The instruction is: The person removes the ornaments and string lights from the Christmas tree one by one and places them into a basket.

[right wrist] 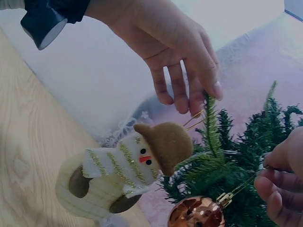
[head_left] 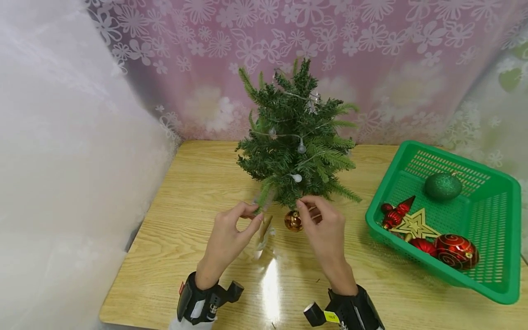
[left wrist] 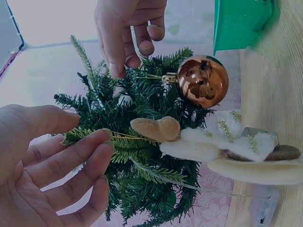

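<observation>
My left hand pinches at a green branch tip with thumb and forefinger. A thin gold cord runs from those fingers to a plush snowman ornament with a brown hat and a white scarf striped with gold tinsel. My right hand pinches a thin cord at the lower front of the small Christmas tree. From that cord hangs a shiny copper bauble, near the snowman. In the head view the snowman appears edge-on and blurred below the left fingers.
To the right stands a green plastic basket holding a green glitter ball, a gold star, a red swirled bauble and other red ornaments. Light-bulb string winds round the tree. A floral curtain hangs behind the wooden table.
</observation>
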The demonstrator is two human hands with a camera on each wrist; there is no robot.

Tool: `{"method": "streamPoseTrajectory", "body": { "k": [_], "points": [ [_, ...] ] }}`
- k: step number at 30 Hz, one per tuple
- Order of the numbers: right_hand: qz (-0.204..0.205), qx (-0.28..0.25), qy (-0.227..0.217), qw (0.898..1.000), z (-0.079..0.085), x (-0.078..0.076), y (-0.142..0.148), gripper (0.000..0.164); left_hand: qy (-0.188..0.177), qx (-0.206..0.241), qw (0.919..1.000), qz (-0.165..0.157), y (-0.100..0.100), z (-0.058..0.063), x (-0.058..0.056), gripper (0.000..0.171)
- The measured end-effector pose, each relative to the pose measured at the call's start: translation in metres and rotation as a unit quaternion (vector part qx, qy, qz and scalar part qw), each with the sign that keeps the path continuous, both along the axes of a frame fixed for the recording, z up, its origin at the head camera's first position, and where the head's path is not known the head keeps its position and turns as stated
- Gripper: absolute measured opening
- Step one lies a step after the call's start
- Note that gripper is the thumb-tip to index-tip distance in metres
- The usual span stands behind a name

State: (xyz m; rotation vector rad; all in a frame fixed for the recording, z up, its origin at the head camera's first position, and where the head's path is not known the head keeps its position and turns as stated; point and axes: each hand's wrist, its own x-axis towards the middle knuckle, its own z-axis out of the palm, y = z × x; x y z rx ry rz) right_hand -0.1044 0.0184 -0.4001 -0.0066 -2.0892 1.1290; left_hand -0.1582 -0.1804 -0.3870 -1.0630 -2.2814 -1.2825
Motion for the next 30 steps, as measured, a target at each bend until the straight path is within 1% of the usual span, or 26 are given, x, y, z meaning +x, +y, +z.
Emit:
{"method": "streamPoseTrajectory", "body": {
  "k": [5, 10, 15, 23, 30],
  "points": [
    [0.005, -0.022, 0.005, 1.0, 0.003, 0.008, 0.005, 0.004, -0.007, -0.008, 0.9999, -0.005, 0.002, 0.0, 0.001, 0.014],
    [-0.004, -0.025, 0.0, 1.0, 0.004, 0.013, 0.01, 0.007, -0.007, -0.004, 0.9999, -0.007, 0.004, -0.001, 0.001, 0.013],
    [-0.016, -0.03, 0.002, 0.999, 0.001, 0.015, 0.016, 0.009, -0.01, -0.001, 0.9999, -0.01, 0.005, -0.001, 0.001, 0.013],
    [-0.048, -0.008, 0.026, 0.998, -0.001, 0.017, 0.03, 0.009, -0.015, 0.0, 0.9998, -0.011, 0.005, -0.003, 0.001, 0.013],
    [-0.076, -0.005, 0.029, 0.997, -0.002, 0.021, 0.043, 0.009, -0.023, -0.008, 0.9997, -0.004, 0.004, -0.003, 0.002, 0.013]
  ]
}}
